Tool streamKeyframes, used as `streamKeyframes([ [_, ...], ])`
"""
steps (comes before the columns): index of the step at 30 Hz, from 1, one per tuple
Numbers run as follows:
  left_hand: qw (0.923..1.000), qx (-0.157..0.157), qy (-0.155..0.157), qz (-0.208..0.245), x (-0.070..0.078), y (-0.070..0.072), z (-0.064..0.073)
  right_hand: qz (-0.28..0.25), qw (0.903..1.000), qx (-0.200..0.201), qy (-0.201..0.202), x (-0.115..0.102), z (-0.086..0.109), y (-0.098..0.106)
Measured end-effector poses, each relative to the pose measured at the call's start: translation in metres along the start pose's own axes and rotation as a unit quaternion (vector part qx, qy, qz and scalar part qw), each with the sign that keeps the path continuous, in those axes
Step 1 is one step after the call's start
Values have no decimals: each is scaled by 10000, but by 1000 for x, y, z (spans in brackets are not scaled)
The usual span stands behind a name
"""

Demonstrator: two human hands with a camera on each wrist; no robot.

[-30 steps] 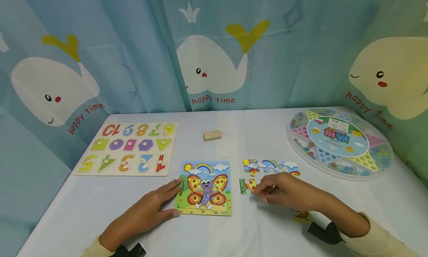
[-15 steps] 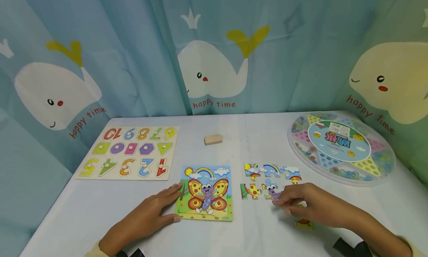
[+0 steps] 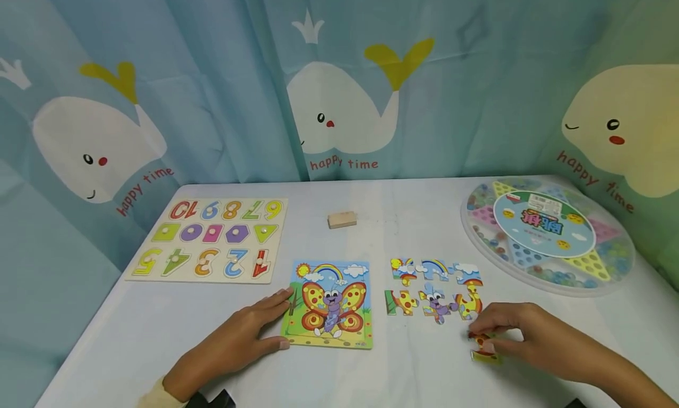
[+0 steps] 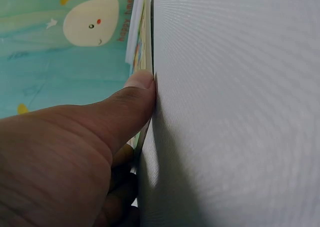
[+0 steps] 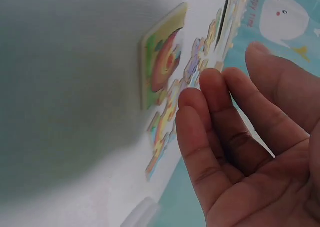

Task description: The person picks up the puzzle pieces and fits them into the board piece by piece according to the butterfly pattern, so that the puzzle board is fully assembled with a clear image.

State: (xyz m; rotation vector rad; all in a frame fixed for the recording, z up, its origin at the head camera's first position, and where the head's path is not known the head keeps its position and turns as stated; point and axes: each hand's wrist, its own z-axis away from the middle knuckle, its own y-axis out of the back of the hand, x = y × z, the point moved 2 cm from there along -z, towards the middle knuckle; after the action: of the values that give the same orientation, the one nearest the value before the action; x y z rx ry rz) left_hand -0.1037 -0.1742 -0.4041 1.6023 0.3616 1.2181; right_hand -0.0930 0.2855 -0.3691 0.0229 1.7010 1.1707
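Observation:
A butterfly puzzle board (image 3: 331, 308) lies on the white table in front of me. My left hand (image 3: 239, 340) rests at its left edge with fingers extended; in the left wrist view the thumb (image 4: 137, 84) touches the board's side. To the right, several loose jigsaw pieces lie in two rows, among them a purple butterfly-body piece (image 3: 436, 303) and a yellow wing piece (image 3: 469, 306). My right hand (image 3: 541, 337) hovers at a corner piece (image 5: 162, 57) with a red-brown wing, partly covered in the head view. In the right wrist view the fingers are loosely bent, with nothing between them.
A wooden number-and-shape board (image 3: 207, 240) lies at the back left. A small wooden block (image 3: 342, 220) sits behind the butterfly board. A round Chinese checkers set (image 3: 549, 234) with marbles lies at the back right, before a whale-print curtain (image 3: 223, 89).
My right hand has moved right and nearer, from the second-row pieces to the corner piece, uncovering the body and wing pieces. The left hand stays at the board; the head view shifts slightly.

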Motion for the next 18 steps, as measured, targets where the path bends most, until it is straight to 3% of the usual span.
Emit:
streamKeyframes([
  [3, 10000, -1, -11, -42, 0, 0, 0, 100, 9997, 199, 122, 4, 7, -2],
  [12, 10000, 9, -35, -59, -2, 1, 0, 691, 9921, 1041, -145, 14, 20, -11],
  [18, 10000, -26, 10, 10, -1, 0, 0, 598, 9902, 1219, -336, 16, 21, -19],
])
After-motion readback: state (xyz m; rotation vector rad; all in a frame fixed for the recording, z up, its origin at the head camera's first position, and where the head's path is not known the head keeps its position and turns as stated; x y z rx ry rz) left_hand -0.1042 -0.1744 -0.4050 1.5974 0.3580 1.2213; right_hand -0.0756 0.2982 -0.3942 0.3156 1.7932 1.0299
